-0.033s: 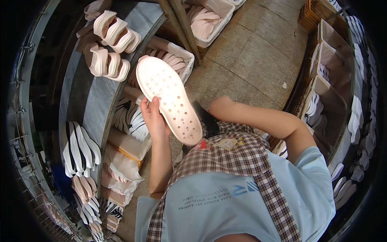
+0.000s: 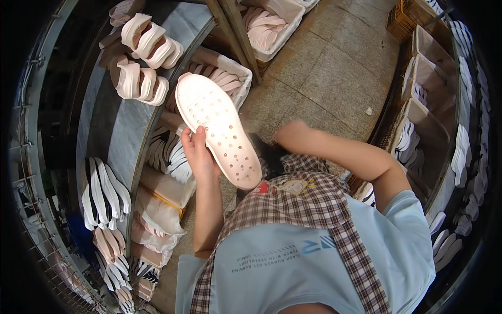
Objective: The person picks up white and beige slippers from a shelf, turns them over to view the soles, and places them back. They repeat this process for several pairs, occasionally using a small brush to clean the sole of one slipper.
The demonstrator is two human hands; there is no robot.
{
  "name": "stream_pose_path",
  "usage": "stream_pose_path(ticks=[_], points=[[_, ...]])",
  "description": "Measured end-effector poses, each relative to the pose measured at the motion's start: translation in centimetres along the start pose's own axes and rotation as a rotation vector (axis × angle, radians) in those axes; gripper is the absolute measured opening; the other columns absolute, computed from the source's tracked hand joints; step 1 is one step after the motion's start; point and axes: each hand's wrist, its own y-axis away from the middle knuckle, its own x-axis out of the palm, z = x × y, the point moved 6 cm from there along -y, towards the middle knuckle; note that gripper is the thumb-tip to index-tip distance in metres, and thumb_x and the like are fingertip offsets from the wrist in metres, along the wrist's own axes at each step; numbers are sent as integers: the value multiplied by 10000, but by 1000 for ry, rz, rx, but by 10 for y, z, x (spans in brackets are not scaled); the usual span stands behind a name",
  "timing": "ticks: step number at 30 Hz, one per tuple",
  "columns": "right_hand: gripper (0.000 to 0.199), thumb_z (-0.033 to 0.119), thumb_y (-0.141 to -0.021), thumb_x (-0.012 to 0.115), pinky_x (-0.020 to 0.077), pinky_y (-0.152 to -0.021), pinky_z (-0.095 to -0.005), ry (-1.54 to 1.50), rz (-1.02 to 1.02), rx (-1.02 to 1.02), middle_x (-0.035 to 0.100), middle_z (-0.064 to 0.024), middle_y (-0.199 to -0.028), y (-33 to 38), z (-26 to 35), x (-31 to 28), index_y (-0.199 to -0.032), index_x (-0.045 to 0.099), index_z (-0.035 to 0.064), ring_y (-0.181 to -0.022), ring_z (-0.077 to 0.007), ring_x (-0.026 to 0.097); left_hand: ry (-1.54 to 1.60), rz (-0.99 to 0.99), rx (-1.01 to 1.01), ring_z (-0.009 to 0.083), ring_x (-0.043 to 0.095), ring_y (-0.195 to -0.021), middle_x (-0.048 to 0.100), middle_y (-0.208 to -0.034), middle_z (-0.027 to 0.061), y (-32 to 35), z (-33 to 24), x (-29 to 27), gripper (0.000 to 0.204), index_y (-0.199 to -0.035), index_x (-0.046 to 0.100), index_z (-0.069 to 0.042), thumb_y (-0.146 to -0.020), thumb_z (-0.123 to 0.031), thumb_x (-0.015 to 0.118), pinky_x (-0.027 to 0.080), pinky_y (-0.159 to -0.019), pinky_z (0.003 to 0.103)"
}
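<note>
My left hand (image 2: 196, 152) holds a pale pink shoe sole (image 2: 215, 128) by its left edge, thumb on the upper face. The sole is tilted, its far end up and to the left, with many small round holes over its surface. My right hand (image 2: 295, 138) is at waist height to the right of the sole, apart from it and smeared by motion. Its fingers do not show clearly. Just left of it is a dark thing (image 2: 269, 157) whose kind I cannot make out.
Stacked pale pink soles (image 2: 149, 42) stand on the grey bench (image 2: 133, 125) at left, and white soles (image 2: 102, 193) nearer. Below the bench is a lined crate (image 2: 243, 73) of pink soles. A metal post (image 2: 238, 39) rises beyond. Crates (image 2: 426, 112) and shelved soles line the right.
My right hand has shifted slightly to the right and away from me. The sole has moved a very little to the left in my left hand.
</note>
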Motion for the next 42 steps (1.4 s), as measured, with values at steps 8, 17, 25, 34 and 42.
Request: stream_pose_path(ticks=[8, 17, 25, 34, 42], points=[[223, 223, -789, 682, 454, -597, -336, -783, 78, -160, 650, -73, -733, 23, -66, -11, -870, 670, 16, -646, -189, 598, 59, 25, -73, 192, 620, -891, 599, -1036, 145, -3, 4, 0, 284, -1162, 378, -10, -926, -96, 512, 549, -742, 324], [164, 164, -822, 618, 498, -643, -357, -469, -271, 2, 656, -98, -768, 42, -81, -68, -936, 650, 49, -720, -239, 637, -38, 25, -66, 183, 617, -881, 604, -1027, 149, 0, -1, 17, 292, -1163, 386, 1, -916, -75, 524, 550, -723, 319], [204, 114, -806, 601, 491, -614, -403, -217, -985, 62, 625, -113, -796, 121, -39, -187, -1001, 656, 94, -728, -309, 617, 35, 127, 3, 164, 586, -980, 576, -1128, 157, 16, -11, 30, 397, -1246, 341, 21, -890, 21, 517, 488, -854, 294], [175, 132, -818, 615, 492, -567, -365, -198, -1019, -23, 608, -90, -769, 91, 18, -202, -978, 660, 77, -667, -278, 613, -32, 146, 50, 163, 571, -999, 559, -1129, 144, 28, -20, 35, 436, -1243, 351, 13, -867, -2, 572, 472, -873, 296], [125, 90, -840, 597, 470, -619, -348, -449, -1007, -29, 576, -92, -754, 100, -3, -191, -952, 630, 46, -700, -237, 592, -4, 83, 66, 156, 573, -993, 574, -1108, 133, 28, -23, 21, 415, -1235, 362, 12, -870, 8, 560, 468, -871, 288]])
